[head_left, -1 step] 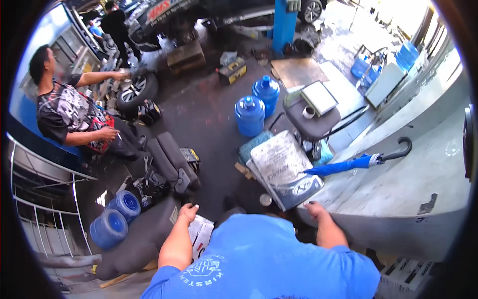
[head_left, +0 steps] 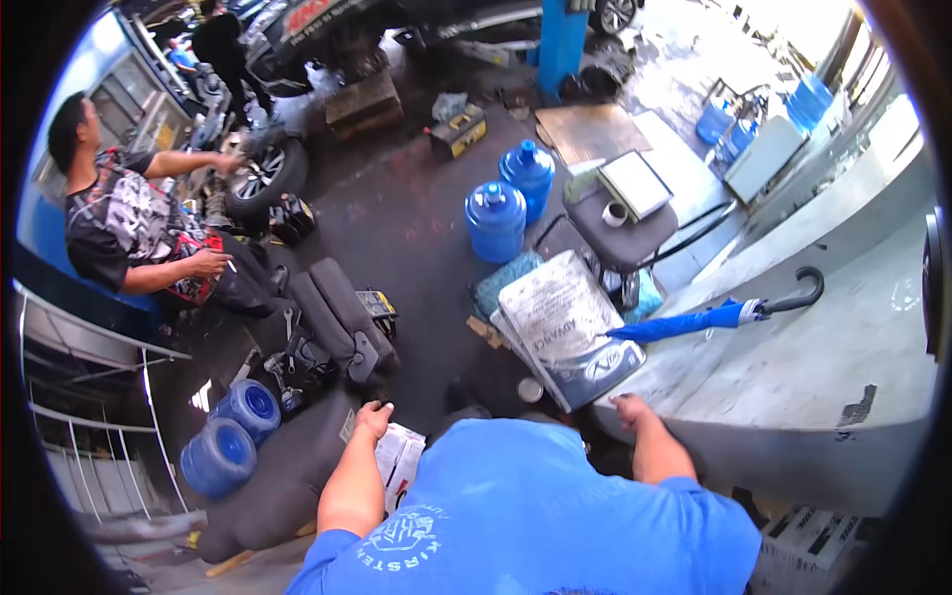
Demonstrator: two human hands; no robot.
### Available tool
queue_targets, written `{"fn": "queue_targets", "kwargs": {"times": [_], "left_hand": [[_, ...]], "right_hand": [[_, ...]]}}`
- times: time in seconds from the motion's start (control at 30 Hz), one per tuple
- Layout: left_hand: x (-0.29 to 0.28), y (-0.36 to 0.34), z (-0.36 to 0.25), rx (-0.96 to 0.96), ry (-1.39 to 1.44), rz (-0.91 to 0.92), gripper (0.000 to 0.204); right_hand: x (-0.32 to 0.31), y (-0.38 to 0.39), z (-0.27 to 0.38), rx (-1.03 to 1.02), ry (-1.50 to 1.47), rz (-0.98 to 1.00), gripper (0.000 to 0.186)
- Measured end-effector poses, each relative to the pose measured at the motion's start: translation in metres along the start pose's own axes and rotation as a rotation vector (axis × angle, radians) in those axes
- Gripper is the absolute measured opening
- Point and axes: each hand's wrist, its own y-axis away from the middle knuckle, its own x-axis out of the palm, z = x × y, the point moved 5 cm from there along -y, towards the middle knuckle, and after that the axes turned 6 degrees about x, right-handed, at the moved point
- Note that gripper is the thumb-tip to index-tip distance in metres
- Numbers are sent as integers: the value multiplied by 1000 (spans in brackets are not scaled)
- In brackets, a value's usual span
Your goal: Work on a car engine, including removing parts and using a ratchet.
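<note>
Both my forearms extend from a blue shirt at the lower middle. My left hand (head_left: 373,420) is closed on a small dark item I cannot make out, beside a grey car seat back (head_left: 248,501) and a white box (head_left: 405,448). My right hand (head_left: 630,411) has curled fingers, their contents unclear, near the rim of a pale curved ledge (head_left: 754,397). Just beyond it lie white and grey sacks (head_left: 565,327) and a closed blue umbrella (head_left: 684,322). A small tin (head_left: 531,389) stands on the dark floor between my hands.
A seated person (head_left: 119,218) holds a thin white stick at left, near a loose wheel (head_left: 268,174). Blue water jugs (head_left: 494,223), a chair (head_left: 620,238), a toolbox (head_left: 458,132) and another seat (head_left: 332,322) occupy the floor. Another person (head_left: 228,55) stands by a car.
The view has shifted slightly, so surrounding objects sit a little differently in frame. My hands appear slightly higher, with no visible change in grip.
</note>
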Motion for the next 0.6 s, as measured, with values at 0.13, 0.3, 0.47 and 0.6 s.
{"fn": "queue_targets", "kwargs": {"times": [0.13,0.3,0.47,0.6], "left_hand": [[-30,-40,2,-84,99,-3,60],[-62,-46,24,-213,146,-28,58],[-82,-82,23,-227,73,-19,47],[-88,-128,-19,-287,229,-80,55]], "right_hand": [[17,2,47,273,1,-97,49],[74,-1,189,-81,-23,-12,54],[119,-15,311,-582,594,-277,60],[128,-35,371,-430,596,-124,52]]}}
